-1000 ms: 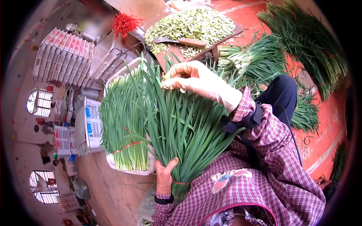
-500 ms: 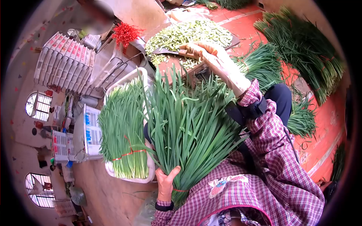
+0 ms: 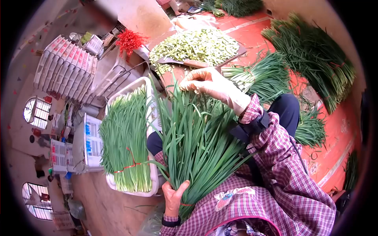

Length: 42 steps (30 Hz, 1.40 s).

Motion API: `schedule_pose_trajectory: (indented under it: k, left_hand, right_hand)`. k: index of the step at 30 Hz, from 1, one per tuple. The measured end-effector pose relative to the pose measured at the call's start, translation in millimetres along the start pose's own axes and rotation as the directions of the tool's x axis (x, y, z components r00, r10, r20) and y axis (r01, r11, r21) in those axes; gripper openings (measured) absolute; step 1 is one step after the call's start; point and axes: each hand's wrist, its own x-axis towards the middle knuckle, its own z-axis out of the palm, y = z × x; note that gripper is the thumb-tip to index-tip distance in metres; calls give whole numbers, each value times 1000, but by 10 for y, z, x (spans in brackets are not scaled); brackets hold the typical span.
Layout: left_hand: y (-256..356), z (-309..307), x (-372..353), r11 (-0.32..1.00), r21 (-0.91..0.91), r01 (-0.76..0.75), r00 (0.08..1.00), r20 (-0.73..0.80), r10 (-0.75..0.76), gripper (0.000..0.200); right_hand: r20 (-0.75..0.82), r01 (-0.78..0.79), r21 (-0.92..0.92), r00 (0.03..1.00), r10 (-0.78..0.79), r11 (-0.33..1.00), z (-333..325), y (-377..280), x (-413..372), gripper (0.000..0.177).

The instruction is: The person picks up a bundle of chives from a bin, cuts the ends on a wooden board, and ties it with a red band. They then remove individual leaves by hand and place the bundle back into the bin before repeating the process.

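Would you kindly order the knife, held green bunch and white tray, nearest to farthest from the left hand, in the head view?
1. Green bunch, in the left hand.
2. White tray, up and left.
3. Knife, farthest, towards the top.

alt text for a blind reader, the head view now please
Left hand holds a bunch of garlic chives near its red band; right hand is by the upper leaves. Alongside, a white crate holds more chives.

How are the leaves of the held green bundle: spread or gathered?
Spread: beyond the left hand, the green bundle fans out widely, though a red band crosses it near that hand.
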Motion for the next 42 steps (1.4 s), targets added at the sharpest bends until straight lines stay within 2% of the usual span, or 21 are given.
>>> schedule_pose_trajectory:
  k: [2, 3, 6, 8, 10, 12, 13, 14, 16, 18, 20, 26, 28, 30, 32, 33, 34, 36, 38, 40, 42]
  left_hand:
    - [-27, -13, 1, 1000, -9, -1, 1000, -12, 1, 22]
    - [-37, -25, 8, 1000, -8, 0, 1000, -10, 0, 22]
    - [-108, -49, 3, 999, -40, 9, 1000, -10, -10, 23]
    - [-99, -52, 3, 998, -63, 1, 1000, -31, -3, 23]
    - [-53, -33, 18, 998, -66, -6, 1000, -23, 4, 22]
    - [-60, -46, 27, 999, -46, -10, 1000, -11, 9, 22]
    - [-71, -49, 23, 999, -45, -10, 1000, -7, 9, 22]
    - [-85, -57, 15, 998, -56, 4, 1000, -11, -5, 22]
    - [-82, -56, 8, 998, -66, 19, 1000, -17, -20, 22]
    - [-51, -45, -3, 998, -55, 25, 999, -25, -27, 22]
    - [-49, -39, 3, 998, -56, 17, 999, -29, -19, 22]
    - [-50, -44, 11, 999, -40, 10, 999, -32, -11, 24]
    - [-39, -34, 18, 999, -33, 9, 1000, -29, -10, 24]
    - [-39, -10, 14, 996, -92, 12, 998, -57, -17, 25]
    - [-60, -23, 7, 997, -74, 7, 998, -56, -11, 24]
    - [-80, -31, 14, 998, -56, -3, 999, -54, 0, 24]
    - [-98, -36, 17, 999, -54, -3, 998, -58, 0, 24]
    - [-127, -38, 26, 997, -76, -22, 999, -38, 19, 23]
    - [-102, -35, 54, 998, -56, -19, 1000, -23, 18, 22]
    - [-80, -34, 52, 999, -32, -9, 1000, -28, 8, 21]
    - [-48, -33, 46, 1000, -11, 4, 1000, 16, -4, 21]
  right_hand:
    - [-109, 40, 51, 993, -35, 998, 89, -27, -27, 18]
    - [-216, 115, -147, 965, -146, 982, 102, -39, -21, 17]
    - [-497, 248, -81, 830, -255, 965, -191, -114, 117, 21]
    - [-532, 378, 28, 790, -307, 925, -375, -125, 155, 25]
    - [-280, 453, -156, 832, -479, 878, -525, -142, 96, 33]
    - [-116, 150, -113, 980, -163, 982, -539, -203, -52, 36]
    - [-101, 218, -41, 970, -221, 975, -473, -92, 14, 38]
    - [-68, -24, -90, 998, 18, 996, -496, -116, -44, 37]
    - [48, -23, 24, 999, 22, 999, -498, 81, -4, 35]
    - [27, -41, 21, 999, 41, 999, -478, 174, 19, 36]
    - [197, -91, 60, 977, 78, 994, -492, 170, 12, 38]
    - [142, -147, -8, 979, 147, 989, -333, 182, 41, 27]
    - [16, -80, 3, 997, 80, 997, -220, 165, -1, 20]
    - [-236, 120, -235, 955, -177, 965, -114, 266, -23, 17]
    - [-488, 163, -4, 861, -144, 987, -277, 151, 98, 19]
    - [-491, 270, 202, 860, -142, 941, -336, 44, 65, 23]
    - [-478, 182, 212, 876, -61, 960, -301, -169, -53, 33]
    - [-187, 217, -36, 957, -220, 975, -470, -69, -19, 43]
    - [-72, -28, 12, 997, 29, 1000, -470, 49, 16, 50]
    - [25, 15, -25, 1000, -14, 1000, -396, 138, 73, 36]
    - [-18, 38, 15, 999, -38, 999, -287, 168, 66, 28]
